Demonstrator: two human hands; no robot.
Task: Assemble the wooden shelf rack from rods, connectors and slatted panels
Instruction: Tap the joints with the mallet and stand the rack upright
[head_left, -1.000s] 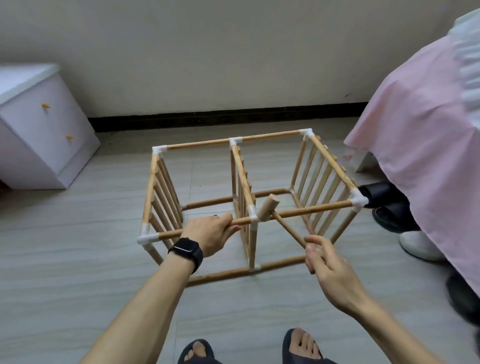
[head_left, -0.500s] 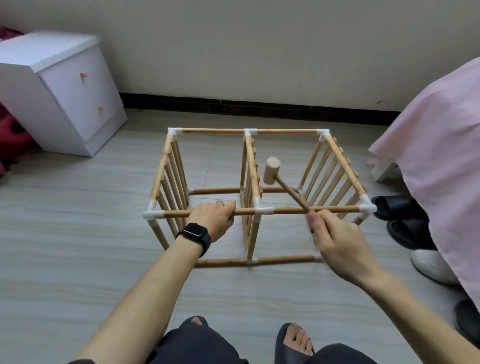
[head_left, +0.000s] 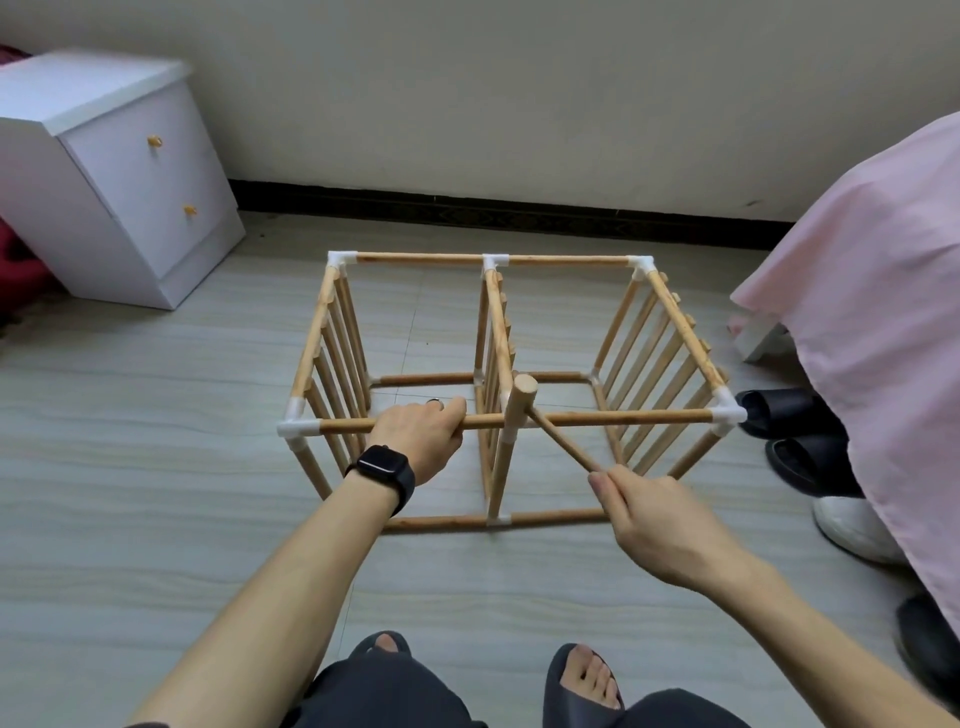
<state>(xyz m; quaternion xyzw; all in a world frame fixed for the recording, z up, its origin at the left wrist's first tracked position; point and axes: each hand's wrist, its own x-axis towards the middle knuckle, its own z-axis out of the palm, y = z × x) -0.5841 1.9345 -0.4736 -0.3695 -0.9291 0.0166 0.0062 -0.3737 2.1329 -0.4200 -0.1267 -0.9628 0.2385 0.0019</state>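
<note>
The wooden shelf rack (head_left: 670, 312) lies on its side on the floor, with rods joined by white connectors (head_left: 727, 414) and three slatted panels upright. My left hand (head_left: 421, 434), watch on the wrist, grips the near top rod (head_left: 623, 417) left of the middle connector. My right hand (head_left: 654, 512) holds the handle of a small wooden mallet (head_left: 521, 402). The mallet head sits on the middle connector of the near top rod, hiding it.
A white two-drawer cabinet (head_left: 130, 171) stands at the back left by the wall. A pink bedcover (head_left: 872, 312) hangs on the right, with black slippers (head_left: 795, 426) and a white shoe (head_left: 852, 525) beneath it. My feet in slippers (head_left: 582, 686) are at the bottom.
The mallet head swung down from above the middle panel onto the near middle connector. My right hand dropped slightly with it. My left hand kept its grip on the rod.
</note>
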